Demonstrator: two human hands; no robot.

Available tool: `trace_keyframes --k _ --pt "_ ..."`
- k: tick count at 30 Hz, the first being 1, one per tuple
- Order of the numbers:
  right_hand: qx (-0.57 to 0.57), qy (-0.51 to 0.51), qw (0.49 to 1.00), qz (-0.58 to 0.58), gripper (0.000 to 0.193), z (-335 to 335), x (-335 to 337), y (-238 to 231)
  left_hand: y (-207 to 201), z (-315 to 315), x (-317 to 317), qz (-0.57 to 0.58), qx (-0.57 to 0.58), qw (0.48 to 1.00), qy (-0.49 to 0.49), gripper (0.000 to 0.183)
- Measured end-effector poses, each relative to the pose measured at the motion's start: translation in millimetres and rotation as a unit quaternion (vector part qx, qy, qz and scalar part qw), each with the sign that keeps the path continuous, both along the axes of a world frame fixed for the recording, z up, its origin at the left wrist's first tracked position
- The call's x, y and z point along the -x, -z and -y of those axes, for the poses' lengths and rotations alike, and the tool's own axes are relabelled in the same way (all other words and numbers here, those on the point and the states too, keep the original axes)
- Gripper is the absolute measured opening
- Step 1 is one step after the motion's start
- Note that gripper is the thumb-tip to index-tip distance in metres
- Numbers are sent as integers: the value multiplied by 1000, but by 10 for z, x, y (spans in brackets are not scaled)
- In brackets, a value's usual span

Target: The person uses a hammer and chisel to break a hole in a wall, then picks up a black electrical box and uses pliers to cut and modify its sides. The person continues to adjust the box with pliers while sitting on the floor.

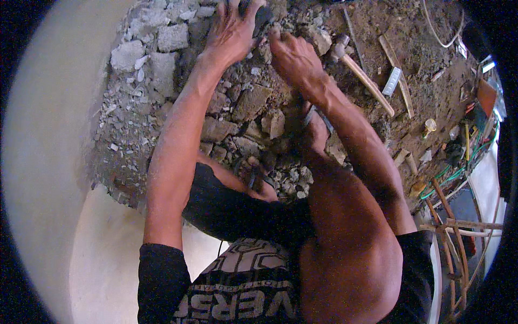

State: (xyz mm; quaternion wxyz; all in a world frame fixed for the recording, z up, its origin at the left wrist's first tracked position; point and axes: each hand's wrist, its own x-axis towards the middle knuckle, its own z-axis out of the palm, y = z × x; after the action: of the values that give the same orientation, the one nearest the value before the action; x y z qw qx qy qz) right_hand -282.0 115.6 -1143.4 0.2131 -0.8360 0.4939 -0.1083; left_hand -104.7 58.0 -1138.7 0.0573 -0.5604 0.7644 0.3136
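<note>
My left hand (232, 33) reaches over the rubble at the top edge, its fingers spread and partly cut off by the frame. A dark patch lies beside its fingers, too dim to make out. Just to the right, my right hand (295, 58) is low over the broken stones with its fingers curled in. Whatever those fingers hold, if anything, is hidden. Between and below the hands lie brown lumps of rubble (252, 102). A hammer (367, 83) with a wooden handle rests on the dirt to the right of my right hand, its metal head nearest the hand.
Pale concrete chunks (172, 38) are heaped at the left beside a plain wall (48, 135). Right of the hammer lie a wooden strip (400, 89) and a small light-grey slotted piece (393, 82). Green cord (450, 177) and sticks (450, 248) crowd the right side. My sandalled feet stand among the stones.
</note>
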Motion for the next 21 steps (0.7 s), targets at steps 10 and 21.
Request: trace_keyframes --k 10,21 --pt "-85 35 996 10 39 -28 10 -187 233 -85 -55 -69 163 984 15 85" --pt "-115 18 993 -26 39 18 -93 -66 324 -52 -97 -87 194 976 55 85"
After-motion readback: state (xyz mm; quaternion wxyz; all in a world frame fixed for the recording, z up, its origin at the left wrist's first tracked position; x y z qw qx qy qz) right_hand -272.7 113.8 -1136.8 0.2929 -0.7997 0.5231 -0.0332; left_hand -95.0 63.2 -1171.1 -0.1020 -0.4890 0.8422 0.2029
